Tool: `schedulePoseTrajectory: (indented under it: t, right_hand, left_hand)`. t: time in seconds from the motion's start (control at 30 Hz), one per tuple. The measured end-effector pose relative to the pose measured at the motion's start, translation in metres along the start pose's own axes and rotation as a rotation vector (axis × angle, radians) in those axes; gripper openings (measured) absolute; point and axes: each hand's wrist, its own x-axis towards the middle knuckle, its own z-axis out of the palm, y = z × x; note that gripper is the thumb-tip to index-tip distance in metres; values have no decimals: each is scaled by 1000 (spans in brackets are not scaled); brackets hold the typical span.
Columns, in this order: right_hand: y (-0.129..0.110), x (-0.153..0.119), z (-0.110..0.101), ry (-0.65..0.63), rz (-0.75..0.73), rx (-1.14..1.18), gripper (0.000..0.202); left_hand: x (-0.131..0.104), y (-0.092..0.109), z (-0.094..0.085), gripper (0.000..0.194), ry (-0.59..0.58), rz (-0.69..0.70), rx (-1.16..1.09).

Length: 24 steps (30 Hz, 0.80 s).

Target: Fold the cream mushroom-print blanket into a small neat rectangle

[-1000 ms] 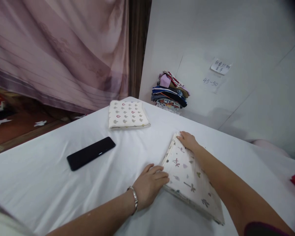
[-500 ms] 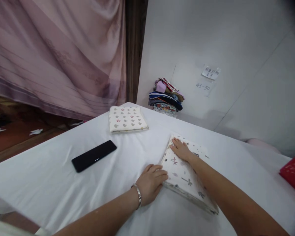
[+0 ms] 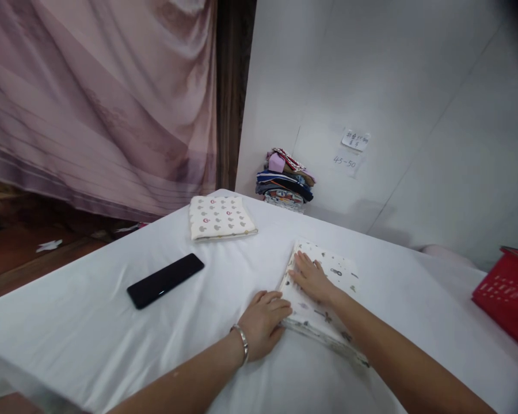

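A folded white cloth [image 3: 343, 265] with small grey and reddish printed motifs lies on the white-covered table, in several layers. My right hand [image 3: 311, 278] rests flat on top of it near the far left corner, fingers spread. At the near left corner is my left hand [image 3: 261, 323], wearing a silver bracelet [image 3: 242, 343]; its outstretched fingers touch the cloth's edge, and the thumb side is partly hidden. My right forearm covers part of the cloth's right side.
Another folded cloth [image 3: 221, 218], with grey and red motifs, lies at the far corner of the table [image 3: 172, 345]. A black phone [image 3: 166, 280] is to the left. Behind stand a clothes stack [image 3: 285, 183] and a wall; a red bag [image 3: 507, 293] is at the right.
My right hand has slid slightly toward me and left over the cloth, fingers more spread. My left hand keeps its place at the corner. The view has shifted a little, showing more red bag.
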Motion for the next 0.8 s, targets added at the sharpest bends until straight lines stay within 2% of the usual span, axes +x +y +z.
schedulePoseTrajectory:
  t: [0.17,0.3,0.43,0.53,0.67,0.8]
  right_hand:
    - [-14,-21,17,-46,-94,-31,75]
    - [-18,-31,7,-50,-65,30,76]
    - [-2,-61,-7,36,-4,16,78]
    - [13,-82,-1,10,107,-34,77]
    - [21,-91,8,-38,181,-37,75]
    - [27,-99,1,47,193,-4,72]
  left_hand:
    - [2,1,-1,41,22,19,-3]
    - [1,3,-7,42,-6,9,19]
    - [-1,3,-9,44,-28,11,32]
    - [0,0,-6,40,-2,16,41]
    - [2,-2,-2,35,42,40,65]
    - [-1,-3,-4,35,27,20,68]
